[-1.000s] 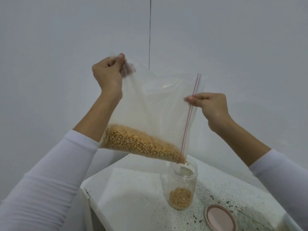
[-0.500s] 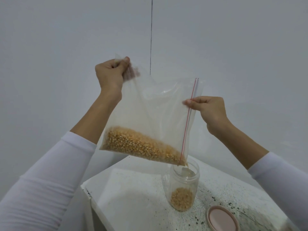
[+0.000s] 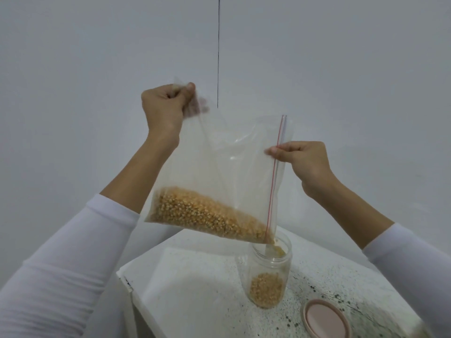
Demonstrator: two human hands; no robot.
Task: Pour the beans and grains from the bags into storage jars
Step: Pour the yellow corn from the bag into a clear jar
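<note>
A clear zip bag (image 3: pixel 219 172) is hanging tilted between the two hands, holding yellow-orange kernels (image 3: pixel 207 215) that are lying along its lower edge and sliding toward the corner below the right hand (image 3: pixel 302 159). That corner is sitting over the mouth of a clear jar (image 3: pixel 268 272) standing on the speckled white table (image 3: pixel 195 289); the jar is holding a shallow layer of the same kernels. The left hand (image 3: pixel 166 108) is gripping the bag's raised corner in a closed fist, while the right hand is pinching the red zip strip (image 3: pixel 274 176). Below the right hand, a pinkish lid (image 3: pixel 325 318) is lying flat, partly cut off by the frame edge.
</note>
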